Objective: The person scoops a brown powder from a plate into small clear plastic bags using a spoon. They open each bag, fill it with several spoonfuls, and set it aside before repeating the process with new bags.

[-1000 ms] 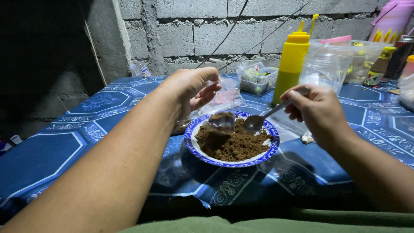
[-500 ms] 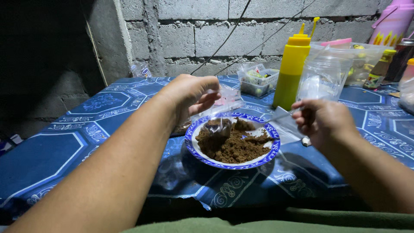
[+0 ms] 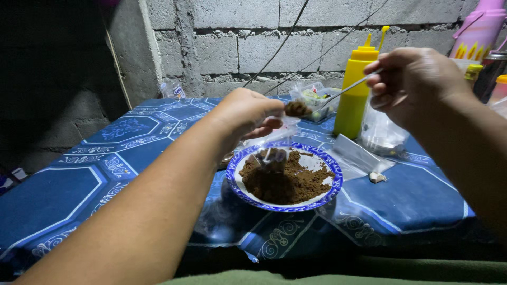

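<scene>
A blue-rimmed white plate (image 3: 330, 190) on the table holds a heap of brown powder (image 3: 288, 182). My left hand (image 3: 245, 113) pinches the top of a small clear plastic bag (image 3: 273, 153) that hangs over the plate with some powder in its bottom. My right hand (image 3: 414, 79) is raised and grips a metal spoon (image 3: 327, 99) by the handle. The spoon's bowl carries brown powder and sits at the bag's mouth, next to my left fingers.
A yellow squeeze bottle (image 3: 356, 89) stands behind the plate, with clear plastic bags (image 3: 356, 155) beside it. A small container of items (image 3: 317, 97), bottles (image 3: 472, 74) and a pink jug (image 3: 478, 31) line the block wall. The blue patterned tablecloth (image 3: 79, 184) ends at the near edge.
My right hand dipped the spoon into the powder on the plate, then lifted it loaded up to the bag's mouth. My left hand kept holding the bag over the plate.
</scene>
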